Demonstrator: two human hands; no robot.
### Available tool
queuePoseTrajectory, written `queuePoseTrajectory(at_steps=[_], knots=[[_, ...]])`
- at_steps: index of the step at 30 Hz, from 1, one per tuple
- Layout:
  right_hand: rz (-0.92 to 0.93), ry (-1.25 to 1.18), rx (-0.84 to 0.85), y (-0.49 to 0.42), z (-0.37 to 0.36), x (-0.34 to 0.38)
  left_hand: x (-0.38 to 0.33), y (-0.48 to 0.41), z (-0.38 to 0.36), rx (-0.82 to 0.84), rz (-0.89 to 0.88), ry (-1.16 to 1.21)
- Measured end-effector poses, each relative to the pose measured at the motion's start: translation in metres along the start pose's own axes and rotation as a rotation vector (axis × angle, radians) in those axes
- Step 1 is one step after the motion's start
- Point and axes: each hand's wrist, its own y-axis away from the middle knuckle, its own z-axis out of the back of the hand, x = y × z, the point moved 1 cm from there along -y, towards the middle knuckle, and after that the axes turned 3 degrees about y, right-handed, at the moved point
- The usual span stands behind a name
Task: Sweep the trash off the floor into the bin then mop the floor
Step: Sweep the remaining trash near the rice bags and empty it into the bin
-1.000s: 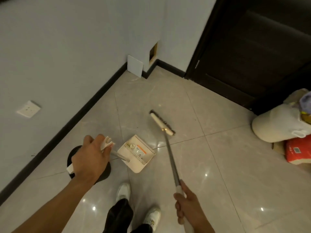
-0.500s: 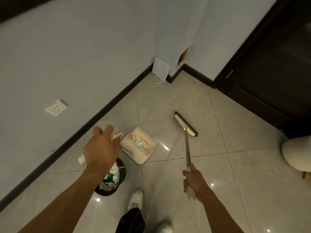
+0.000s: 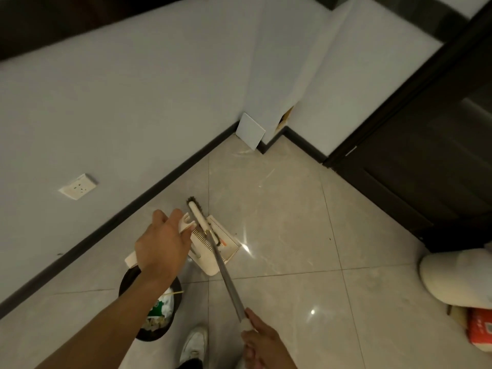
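Broom head (image 3: 198, 219) overlaps the far left edge of the cream dustpan (image 3: 210, 255), with dark bristles showing along its right side and at its far tip. We cannot tell whether the head touches the pan or hangs just above it. The metal broom shaft (image 3: 226, 272) runs from the head, across the pan, to the near right, where the right hand (image 3: 263, 344) is wrapped round its pale grip sleeve with fingers curled tight.

The left hand (image 3: 162, 246) is closed over the dustpan's cream handle. One forked end of the handle sticks out past the fingers on the far side and the other end shows at the wrist. We cannot tell whether the pan rests on the floor (image 3: 279, 222) or is raised off it.

The round dark bin (image 3: 127, 283) stands near left, directly under the left forearm and just beside the pan. We see trash (image 3: 159, 310) inside it: a green-and-white wrapper, pale scraps and a thin stick lying over the rim. One small dark speck lies on the tile well to the right of the pan.

A white shoe (image 3: 194, 344) stands between bin and right hand. On the left wall are a wall socket (image 3: 77, 186) and a black skirting (image 3: 159, 187). A white panel (image 3: 250, 131) leans in the far corner. A dark door (image 3: 426, 155) stands far right, with a pale sack (image 3: 458, 278) and a red package (image 3: 479, 331) at the right edge.
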Motion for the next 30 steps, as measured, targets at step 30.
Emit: queuePoseTrajectory(at_steps=[30], knots=[[0.086,0.928,0.142,-0.19,0.043,0.252,-0.012,-0.097,0.012,-0.175,0.569,-0.01]])
